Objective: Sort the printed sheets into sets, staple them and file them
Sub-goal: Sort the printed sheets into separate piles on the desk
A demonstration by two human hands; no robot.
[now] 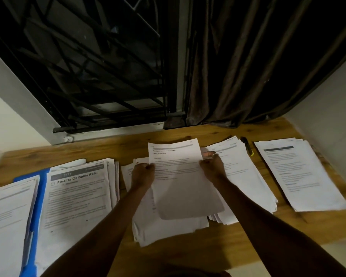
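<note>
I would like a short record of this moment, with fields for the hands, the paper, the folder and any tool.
Hands: left hand and right hand each grip a side edge of the held sheet
Held sheet: printed, lifted above the centre pile
Other piles: left pile; titled pile, headed "Finalize Oil Bottle Refill"; right pile; far right pile
Folder: blue folder, showing between left pile and titled pile
Tool: black and yellow object between the two right-side piles, kind unclear
Surface: wooden table
</note>
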